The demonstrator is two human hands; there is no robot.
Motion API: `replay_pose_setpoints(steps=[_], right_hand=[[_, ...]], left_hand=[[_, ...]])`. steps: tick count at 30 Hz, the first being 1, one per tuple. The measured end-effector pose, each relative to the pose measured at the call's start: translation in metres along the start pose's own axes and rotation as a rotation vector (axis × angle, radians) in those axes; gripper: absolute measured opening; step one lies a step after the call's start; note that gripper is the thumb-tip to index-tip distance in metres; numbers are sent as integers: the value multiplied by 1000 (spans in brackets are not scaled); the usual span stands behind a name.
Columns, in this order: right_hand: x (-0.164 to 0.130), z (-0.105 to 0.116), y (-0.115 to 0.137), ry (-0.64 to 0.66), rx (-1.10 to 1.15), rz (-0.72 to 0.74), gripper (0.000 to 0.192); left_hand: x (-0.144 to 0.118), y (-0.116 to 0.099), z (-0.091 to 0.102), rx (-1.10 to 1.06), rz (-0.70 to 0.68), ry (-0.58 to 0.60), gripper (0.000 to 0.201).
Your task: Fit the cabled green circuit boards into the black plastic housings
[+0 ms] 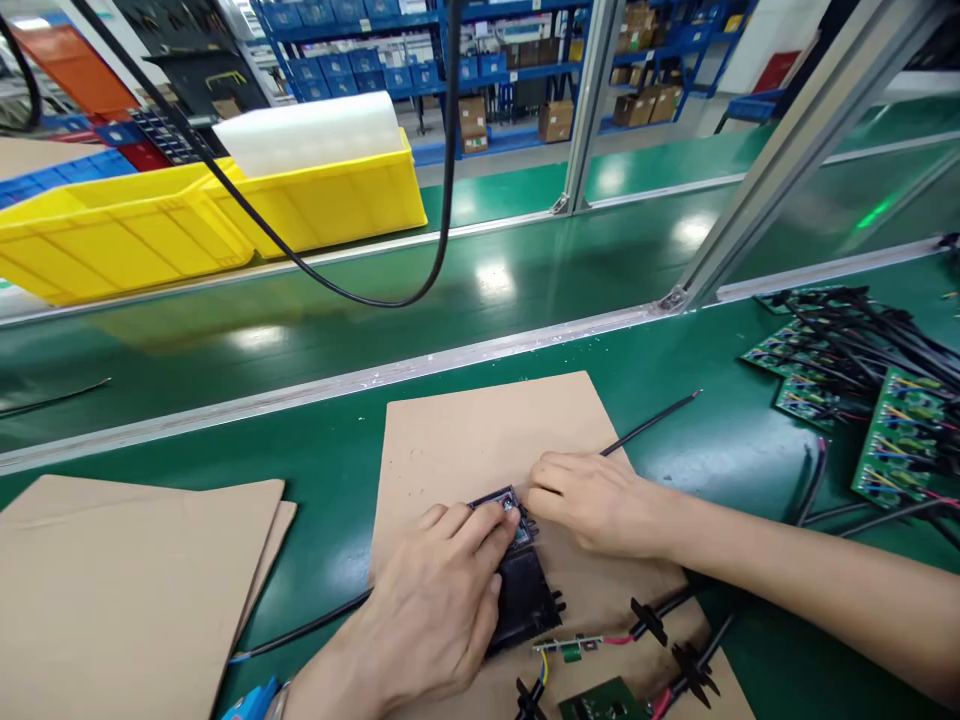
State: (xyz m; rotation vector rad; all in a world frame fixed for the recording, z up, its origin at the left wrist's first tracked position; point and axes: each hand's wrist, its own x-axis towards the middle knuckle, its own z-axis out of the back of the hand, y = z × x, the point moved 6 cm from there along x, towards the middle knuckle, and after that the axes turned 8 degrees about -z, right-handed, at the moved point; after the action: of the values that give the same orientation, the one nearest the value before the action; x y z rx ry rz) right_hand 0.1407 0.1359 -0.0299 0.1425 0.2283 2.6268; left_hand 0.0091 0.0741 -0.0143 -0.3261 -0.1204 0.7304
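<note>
A small black plastic housing [525, 590] lies on a brown cardboard sheet [480, 430] on the green bench. My left hand [435, 600] presses down on the housing, its fingers over the housing's far end, where a small board shows. My right hand [592, 500] rests at that same far end, fingers pinched at the housing's edge. A black cable [652, 420] runs from under my right hand toward the back right. Wires with black clips [652, 620] and a small green circuit board [600, 700] lie at the sheet's near edge.
A heap of green circuit boards with black cables [862, 380] lies at the right. More cardboard sheets [135, 590] lie at the left. Yellow bins [187, 220] stand beyond the green conveyor belt [450, 290]. A black hose [448, 150] hangs down over the belt.
</note>
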Motion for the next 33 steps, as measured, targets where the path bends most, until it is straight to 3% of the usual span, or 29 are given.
replay_pose_setpoints(steps=[5,9,12,19,22,25,27,30,33], right_hand=[[-1,-2,2,-100,0,72,25],[-1,-6,-1,-85,12,52,23],[-1,-7,-1,-85,-5,12,21],[-1,-4,2,-181,27,-25,15],[-2,-7,1,-196,43,-5,17],[-3,-10,-1,-201,46,-7,18],[-2,-11,-2,-196,50,-20,17],[-2,-11,-3,-182,81,-50,14],[-2,-4,0,-190,132,-61,14]], left_hand=[[9,3,1,-38,92,3,55],[9,10,1,-136,109,-118,51],[6,10,-2,-60,87,-183,53],[15,-4,-10,268,92,-18,52],[14,-3,-2,141,86,-59,50],[3,3,13,-76,102,-224,44],[-4,10,18,-109,161,-306,44],[-8,17,14,-70,246,-275,61],[-7,21,5,-96,276,-210,64]])
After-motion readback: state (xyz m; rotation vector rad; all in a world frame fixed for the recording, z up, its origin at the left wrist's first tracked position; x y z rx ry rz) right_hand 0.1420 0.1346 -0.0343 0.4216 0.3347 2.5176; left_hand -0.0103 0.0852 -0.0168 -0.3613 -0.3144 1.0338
